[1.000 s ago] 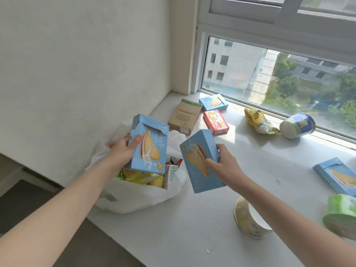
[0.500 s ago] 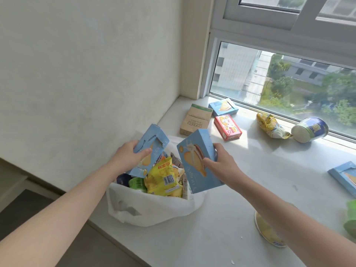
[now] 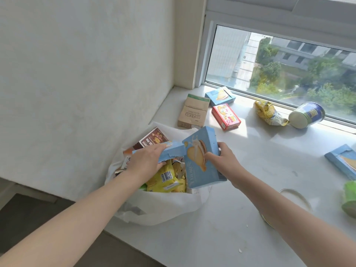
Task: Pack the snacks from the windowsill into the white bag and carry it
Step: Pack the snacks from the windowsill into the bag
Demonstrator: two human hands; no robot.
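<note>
Mid-packing, the grip of the left hand held a torn blue box and that of the right hand an upright blue box, both over the white bag. Next they probably needed lowering inside.

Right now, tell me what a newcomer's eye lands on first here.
The left hand grips a torn pale-blue cardboard box over the stuffed white bag at centre; the right hand holds a second pale-blue biscuit box beside it. Behind, a red cardboard box, brown carton and yellow foil packet lie on the sunlit windowsill.
</note>
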